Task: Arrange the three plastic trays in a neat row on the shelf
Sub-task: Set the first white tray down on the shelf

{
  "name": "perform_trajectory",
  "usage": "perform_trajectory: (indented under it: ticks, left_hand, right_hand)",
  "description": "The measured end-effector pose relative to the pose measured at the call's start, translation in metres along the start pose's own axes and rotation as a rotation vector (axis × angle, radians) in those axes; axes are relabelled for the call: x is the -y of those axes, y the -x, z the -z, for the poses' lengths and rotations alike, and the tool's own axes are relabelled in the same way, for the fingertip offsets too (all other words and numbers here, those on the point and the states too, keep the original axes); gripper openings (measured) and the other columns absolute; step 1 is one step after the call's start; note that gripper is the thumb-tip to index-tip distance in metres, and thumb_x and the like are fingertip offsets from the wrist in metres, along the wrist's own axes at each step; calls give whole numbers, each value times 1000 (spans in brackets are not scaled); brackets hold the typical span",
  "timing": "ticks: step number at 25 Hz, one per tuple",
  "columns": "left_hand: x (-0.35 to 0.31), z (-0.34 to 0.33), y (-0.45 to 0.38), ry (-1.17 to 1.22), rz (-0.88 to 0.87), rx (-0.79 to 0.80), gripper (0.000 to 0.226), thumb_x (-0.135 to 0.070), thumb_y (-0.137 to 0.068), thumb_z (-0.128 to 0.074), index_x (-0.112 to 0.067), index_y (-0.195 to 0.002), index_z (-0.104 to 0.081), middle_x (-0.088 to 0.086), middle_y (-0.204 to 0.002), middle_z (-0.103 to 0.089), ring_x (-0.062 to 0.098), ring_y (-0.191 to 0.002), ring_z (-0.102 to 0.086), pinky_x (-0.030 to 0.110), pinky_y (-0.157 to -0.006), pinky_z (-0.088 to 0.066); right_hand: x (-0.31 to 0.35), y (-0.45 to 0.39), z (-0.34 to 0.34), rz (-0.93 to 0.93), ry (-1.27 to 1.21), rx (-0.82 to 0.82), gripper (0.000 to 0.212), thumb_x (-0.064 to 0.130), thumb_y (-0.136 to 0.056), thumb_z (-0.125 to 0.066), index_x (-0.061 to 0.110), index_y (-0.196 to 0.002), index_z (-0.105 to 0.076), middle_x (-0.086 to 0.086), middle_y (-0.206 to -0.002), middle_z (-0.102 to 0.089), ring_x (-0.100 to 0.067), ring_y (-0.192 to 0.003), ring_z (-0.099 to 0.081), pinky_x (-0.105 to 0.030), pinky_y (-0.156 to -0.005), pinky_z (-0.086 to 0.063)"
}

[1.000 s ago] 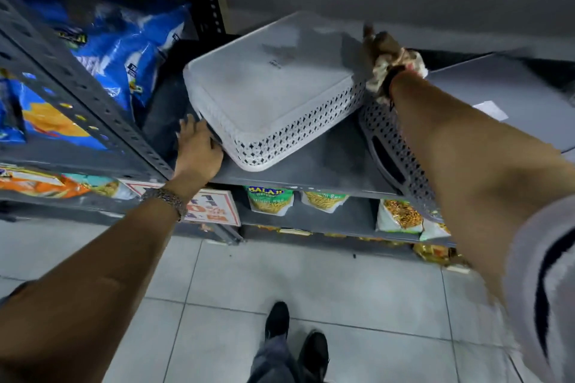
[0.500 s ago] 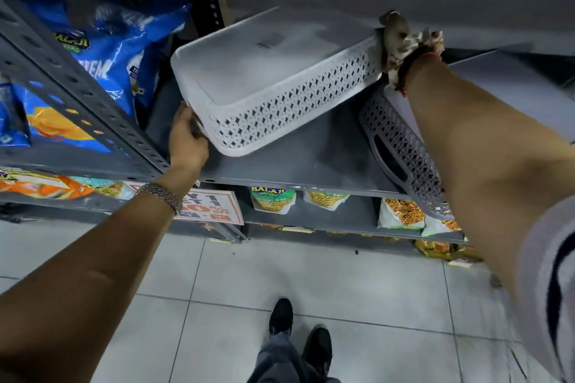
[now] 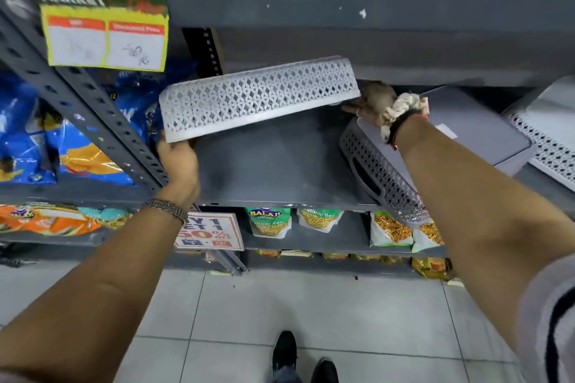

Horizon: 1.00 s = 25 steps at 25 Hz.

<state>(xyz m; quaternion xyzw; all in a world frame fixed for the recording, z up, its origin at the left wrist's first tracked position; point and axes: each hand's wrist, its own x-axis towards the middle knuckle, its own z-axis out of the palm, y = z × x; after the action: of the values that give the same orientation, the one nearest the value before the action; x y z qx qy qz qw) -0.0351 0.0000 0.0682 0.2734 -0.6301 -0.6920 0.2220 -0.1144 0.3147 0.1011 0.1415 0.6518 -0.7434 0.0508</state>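
Observation:
A white perforated plastic tray (image 3: 258, 99) is lifted off the grey shelf (image 3: 273, 171), upside down and tilted, its side wall facing me. My left hand (image 3: 179, 162) grips its lower left corner. My right hand (image 3: 375, 101) holds its right end; a scrunchie sits on that wrist. A grey perforated tray (image 3: 389, 174) lies upside down on the shelf to the right, turned at an angle and overhanging the front edge, partly under my right forearm. A third, white tray (image 3: 547, 146) shows at the far right edge.
A slotted metal upright (image 3: 102, 130) stands just left of my left hand. Blue snack bags (image 3: 77, 146) fill the bay to the left. A price card (image 3: 105, 25) hangs from the shelf above. Snack packets (image 3: 269, 222) line the lower shelf. Tiled floor and my shoes are below.
The white tray has been raised off the shelf and tipped so its side wall faces me. Both hands rose with it. The camera tilted upward, showing the shelf above.

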Motion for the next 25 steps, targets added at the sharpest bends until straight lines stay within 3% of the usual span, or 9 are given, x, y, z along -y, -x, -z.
perform_trajectory:
  ticks: [2, 4, 7, 10, 15, 18, 20, 22, 25]
  left_hand:
    - [-5, 1, 0, 13, 48, -54, 16, 2, -92, -38, -4, -98, -52, 11, -90, -61, 16, -83, -56, 28, -76, -46]
    - [-10, -2, 0, 18, 76, -69, 17, -5, -95, -35, -6, -100, -52, 8, -93, -61, 21, -89, -55, 25, -79, -41]
    - [-12, -2, 4, -107, 38, -63, 41, -25, -99, -33, 0, -130, -45, 16, -135, -53, 30, -124, -50, 29, -101, -39]
    - [-17, -2, 9, -201, -123, -3, 40, -26, -101, -30, -3, -132, -41, 11, -138, -51, 26, -126, -49, 25, -100, -38]
    - [-24, 0, -5, -278, -233, 66, 37, -18, -100, -32, -1, -132, -42, 14, -134, -55, 25, -122, -53, 21, -94, -41]
    - [-25, -5, -16, -352, -267, 4, 37, -25, -98, -35, -4, -126, -49, 17, -126, -60, 31, -115, -57, 33, -96, -48]
    - [-27, -10, -21, -433, -279, -14, 35, -19, -98, -33, -5, -126, -50, 12, -128, -60, 27, -117, -56, 32, -96, -47]
    - [-26, -17, -25, -495, -293, 9, 34, -11, -99, -30, -2, -126, -49, 10, -133, -58, 27, -121, -54, 31, -97, -44]
    - [-29, -24, -26, -668, -292, 24, 34, -4, -97, -29, 0, -126, -46, 11, -139, -52, 29, -123, -52, 33, -96, -43]
  right_hand:
    - [2, 8, 5, 67, 87, 56, 33, -14, -84, -39, -1, -104, -61, -1, -76, -65, -13, -70, -62, -21, -60, -56]
    - [2, 12, 12, 144, 267, 57, 42, -22, -77, -43, 0, -108, -60, 8, -62, -67, -4, -59, -60, -12, -46, -47]
    - [-3, 14, 16, 189, 420, -48, 27, -3, -81, -61, -3, -109, -61, 6, -71, -70, -5, -72, -62, -15, -62, -53]
    - [6, 15, 11, 292, 310, -140, 7, 7, -83, -63, 3, -81, -68, -20, -94, -70, -23, -90, -66, -39, -86, -56]
    - [22, 17, 0, 303, 253, -266, 36, -7, -88, -40, 14, -72, -64, 20, -46, -66, 5, -53, -65, -12, -58, -55]
    - [20, 19, -9, 321, 370, -240, 22, -4, -88, -49, -4, -100, -67, 14, -78, -69, 1, -74, -64, -3, -63, -51]
    - [13, 20, -8, 277, 416, -230, 19, -2, -86, -54, 4, -92, -71, 10, -83, -67, -8, -79, -62, -14, -75, -54]
    - [5, 18, -4, 230, 392, -213, 32, -10, -84, -44, 11, -79, -68, 5, -79, -70, -7, -68, -59, -31, -69, -56]
    - [-1, 13, -2, 189, 436, -232, 34, -7, -86, -38, 6, -98, -67, -6, -94, -66, -11, -68, -57, -32, -66, -57]
